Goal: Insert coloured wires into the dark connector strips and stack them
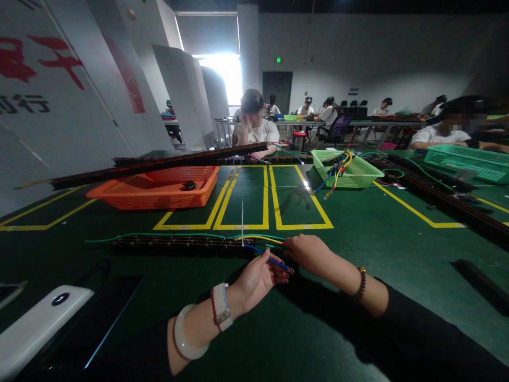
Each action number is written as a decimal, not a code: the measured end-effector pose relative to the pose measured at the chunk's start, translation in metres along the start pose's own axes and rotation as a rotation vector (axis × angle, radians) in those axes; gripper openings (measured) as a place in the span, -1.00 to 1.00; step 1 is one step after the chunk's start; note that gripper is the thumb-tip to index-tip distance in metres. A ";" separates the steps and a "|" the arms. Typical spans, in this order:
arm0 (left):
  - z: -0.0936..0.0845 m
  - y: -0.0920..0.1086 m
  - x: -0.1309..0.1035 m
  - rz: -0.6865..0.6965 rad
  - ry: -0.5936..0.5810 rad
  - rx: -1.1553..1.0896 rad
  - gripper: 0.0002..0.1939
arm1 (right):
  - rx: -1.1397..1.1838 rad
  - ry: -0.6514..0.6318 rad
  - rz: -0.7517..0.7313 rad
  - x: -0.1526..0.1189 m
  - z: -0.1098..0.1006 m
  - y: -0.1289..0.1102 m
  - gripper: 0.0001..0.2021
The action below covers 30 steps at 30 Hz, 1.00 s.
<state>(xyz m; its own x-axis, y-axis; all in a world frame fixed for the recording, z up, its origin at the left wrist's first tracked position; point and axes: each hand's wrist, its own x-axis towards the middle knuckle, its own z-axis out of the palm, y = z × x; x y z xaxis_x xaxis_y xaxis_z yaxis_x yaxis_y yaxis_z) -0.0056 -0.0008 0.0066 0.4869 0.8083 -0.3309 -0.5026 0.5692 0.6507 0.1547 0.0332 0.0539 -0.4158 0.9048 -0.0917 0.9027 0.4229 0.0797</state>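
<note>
So from my end, the left hand [258,278] is palm up with its fingers half curled, blue wire [278,262] lying across them under the thumb. The wire's lug [291,271] pokes out past the fingertips toward the right hand [312,254]. That one's mostly closed, knuckles up, pinching the yellow wire [254,237] near its end. Can't tell if it has the green wire [139,235] too.

The strip [170,244] lies flat, just beyond the left hand and running off to its left. As for how far along it looks: the wires are laid along the strip, and a white tie [242,223] stands up at its near-hand end with a long tail, so I'd call that untrimmed. Can't tell whether it's cinched. The blue lug isn't fastened to anything.

Farther out, I've got an orange basket [151,199] beyond the strip and a green basket [350,172] past the right hand, with bundled wires [342,168] over its edge.
</note>
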 end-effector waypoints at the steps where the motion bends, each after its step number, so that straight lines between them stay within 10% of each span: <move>1: 0.000 0.000 0.000 -0.004 0.000 -0.003 -0.64 | -0.002 0.003 -0.003 0.000 0.001 0.000 -0.82; 11: 0.000 0.000 0.003 -0.014 0.027 -0.042 -0.74 | 0.073 0.119 -0.118 -0.022 -0.024 -0.017 -0.69; 30: -0.004 -0.003 0.001 -0.035 -0.109 0.081 -0.63 | 0.025 0.054 -0.226 -0.008 -0.005 -0.006 -0.76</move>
<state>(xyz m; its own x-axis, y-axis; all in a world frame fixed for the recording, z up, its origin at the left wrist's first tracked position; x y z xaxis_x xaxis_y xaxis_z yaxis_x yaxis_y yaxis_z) -0.0063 -0.0011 0.0021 0.5799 0.7648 -0.2807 -0.4272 0.5788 0.6946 0.1517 0.0235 0.0588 -0.6122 0.7891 -0.0507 0.7883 0.6141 0.0384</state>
